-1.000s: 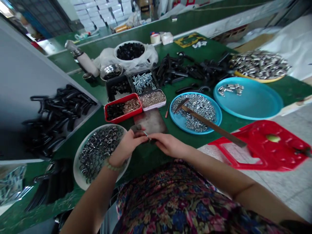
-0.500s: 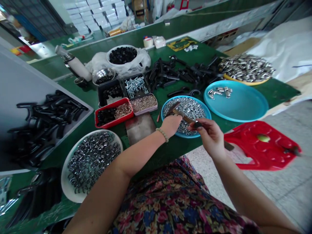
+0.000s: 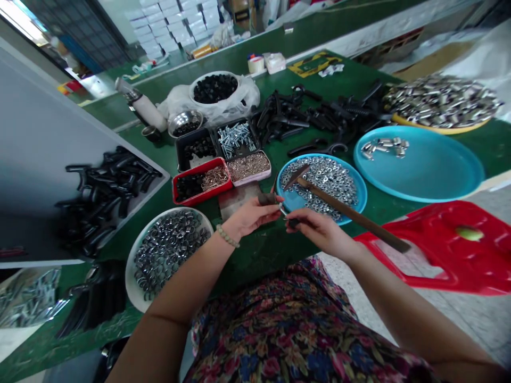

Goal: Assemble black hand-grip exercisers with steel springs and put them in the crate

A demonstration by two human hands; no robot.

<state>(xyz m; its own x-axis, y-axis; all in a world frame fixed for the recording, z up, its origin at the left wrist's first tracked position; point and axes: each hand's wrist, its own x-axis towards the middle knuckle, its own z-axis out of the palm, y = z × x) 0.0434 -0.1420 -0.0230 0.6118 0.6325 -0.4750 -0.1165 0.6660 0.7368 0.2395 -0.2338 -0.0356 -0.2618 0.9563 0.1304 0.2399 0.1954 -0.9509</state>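
Note:
My right hand (image 3: 319,229) pinches a bolt with a black knob-like head (image 3: 294,223), its silver shank pointing up and left. My left hand (image 3: 249,217) is closed at the shank's tip; whatever small piece it pinches is too tiny to make out. A dark cylindrical piece (image 3: 266,199) shows at the left fingers, either worn or held, I cannot tell which. Just beyond the hands lies a blue tray (image 3: 364,208) of small metal nuts (image 3: 333,178). A hammer (image 3: 339,206) rests across it, its wooden handle sticking out past the rim over the right forearm.
To the left are a white basin (image 3: 130,276) of metal rings, a red box (image 3: 202,199) and a bin of black curved parts (image 3: 115,191). At right, a larger blue tray (image 3: 423,178) holds a few metal sleeves. A red stool (image 3: 451,255) stands by the table's edge.
My left hand has left the nut tray and come back toward me, meeting the bolt tip. The right hand has moved left with the bolt. The view has shifted slightly.

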